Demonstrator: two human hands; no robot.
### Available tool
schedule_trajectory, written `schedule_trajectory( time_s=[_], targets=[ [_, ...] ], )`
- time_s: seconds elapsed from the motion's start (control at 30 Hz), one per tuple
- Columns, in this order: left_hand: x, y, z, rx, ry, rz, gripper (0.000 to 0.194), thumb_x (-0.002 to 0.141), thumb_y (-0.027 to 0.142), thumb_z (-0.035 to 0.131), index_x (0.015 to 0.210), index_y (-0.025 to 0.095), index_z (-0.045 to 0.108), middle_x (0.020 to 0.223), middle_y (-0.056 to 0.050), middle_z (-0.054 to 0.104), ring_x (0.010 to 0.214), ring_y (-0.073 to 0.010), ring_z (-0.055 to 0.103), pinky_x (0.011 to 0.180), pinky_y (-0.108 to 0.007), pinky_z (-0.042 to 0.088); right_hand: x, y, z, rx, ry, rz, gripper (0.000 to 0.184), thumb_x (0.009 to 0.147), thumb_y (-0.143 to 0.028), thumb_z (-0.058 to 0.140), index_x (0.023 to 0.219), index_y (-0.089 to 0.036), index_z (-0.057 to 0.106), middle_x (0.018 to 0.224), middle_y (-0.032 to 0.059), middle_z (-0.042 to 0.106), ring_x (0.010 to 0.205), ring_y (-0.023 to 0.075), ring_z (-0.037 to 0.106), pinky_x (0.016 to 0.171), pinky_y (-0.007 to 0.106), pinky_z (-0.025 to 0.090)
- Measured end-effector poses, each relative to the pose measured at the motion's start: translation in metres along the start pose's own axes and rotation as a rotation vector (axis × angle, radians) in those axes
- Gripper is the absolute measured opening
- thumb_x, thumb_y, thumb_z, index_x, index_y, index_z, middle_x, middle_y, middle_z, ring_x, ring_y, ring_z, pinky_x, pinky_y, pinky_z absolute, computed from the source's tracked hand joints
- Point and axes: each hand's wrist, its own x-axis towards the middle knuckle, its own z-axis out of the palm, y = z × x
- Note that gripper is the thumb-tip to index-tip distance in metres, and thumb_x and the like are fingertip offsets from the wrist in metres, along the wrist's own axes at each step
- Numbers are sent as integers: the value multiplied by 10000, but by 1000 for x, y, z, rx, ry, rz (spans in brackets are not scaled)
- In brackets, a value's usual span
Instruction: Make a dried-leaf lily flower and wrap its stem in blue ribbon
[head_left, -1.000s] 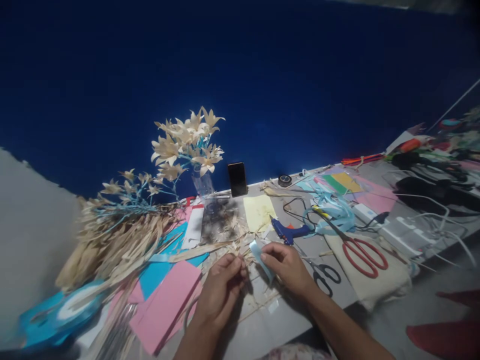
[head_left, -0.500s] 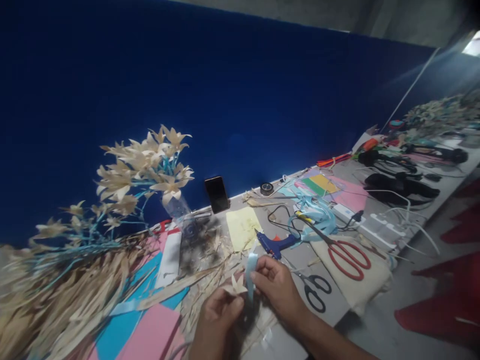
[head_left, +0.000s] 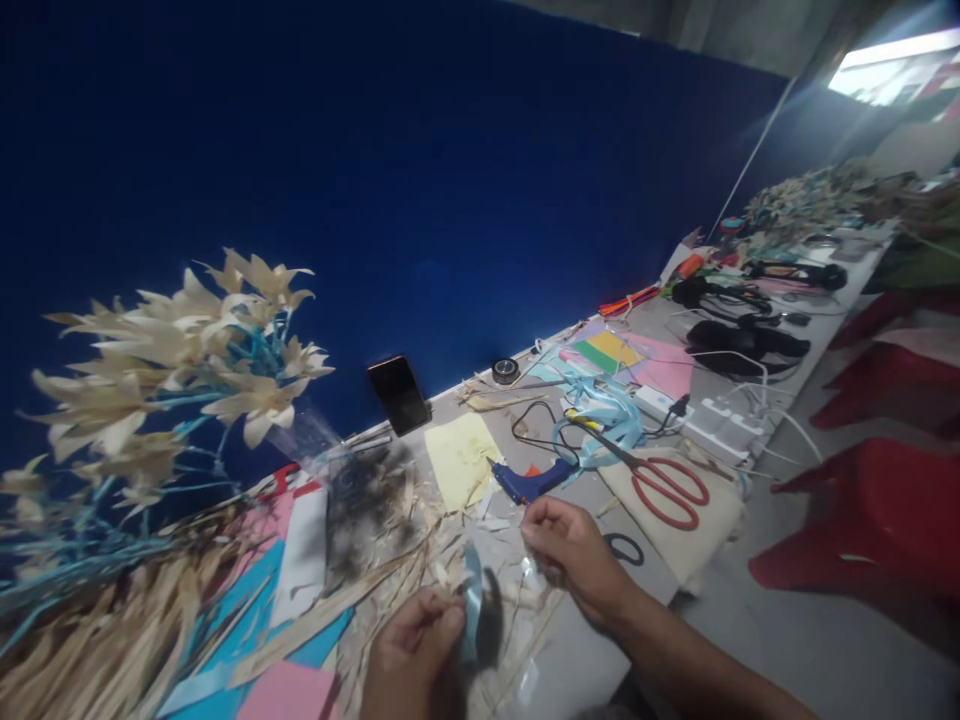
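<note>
My left hand (head_left: 416, 635) is closed in a pinch at the lower middle. At its fingertips is a small cream flower (head_left: 450, 574), blurred and partly hidden by the fingers. A short light-blue ribbon (head_left: 471, 605) stands upright against the same fingertips. To the right, my right hand (head_left: 574, 550) has its fingers pressed together, apart from the ribbon; anything between them is too small to make out. Just beyond it lies a blue glue gun (head_left: 532, 482), its nozzle towards a yellow paper (head_left: 461, 455). Black-handled scissors (head_left: 624, 548) are partly covered by my right hand.
Red-handled scissors (head_left: 670, 490) rest on a folded cloth (head_left: 637, 515). Tangled blue ribbon (head_left: 607, 415) and a power strip (head_left: 724, 428) lie behind. A phone (head_left: 399, 395) leans on the wall. Cream flowers (head_left: 259, 400) and dried husks (head_left: 112, 640) fill the left side. Red stools (head_left: 885, 510) stand right.
The view has swung rightwards. My right hand has let go of the blue ribbon and drawn away from my left hand; the ribbon is now at my left fingertips with the flower.
</note>
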Motion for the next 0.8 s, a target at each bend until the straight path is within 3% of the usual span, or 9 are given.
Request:
schedule_trajectory(
  time_s=[0.07,0.2,0.37,0.5,0.8],
  targets=[
    [1,1,-1,-27,21,-1,426,438,325,985,616,155,637,655,-43,720,591,-174,663,593,-250,506,0,-6,-19,-143,76,-46,338,738,-479,776,779,-185,615,581,-62,503,473,79,351,448,210,238],
    [1,3,-1,-53,35,2,421,437,321,990,629,158,653,644,-19,714,579,-146,648,584,-225,509,-11,-18,-65,-651,170,-170,255,809,-435,664,751,-187,655,603,-26,539,575,148,486,545,258,371],
    [-3,6,4,-70,67,43,385,466,302,986,680,161,699,682,-22,734,638,-145,668,615,-215,527,-32,-23,-108,-1157,149,-149,175,869,-351,566,818,-206,651,739,25,661,690,203,606,642,299,417],
    [-8,8,8,-67,59,52,361,498,302,977,684,165,700,691,-26,733,669,-165,681,665,-249,553,-41,-23,-114,-1374,90,-123,127,799,-288,654,901,-212,650,867,50,701,773,219,644,681,298,418],
    [-8,16,2,-105,-15,17,347,522,280,978,691,158,701,667,-18,708,636,-131,641,655,-222,539,-48,-21,-107,-1542,41,-118,254,751,-331,773,945,-217,655,923,66,718,805,240,662,661,294,392]
  ],
)
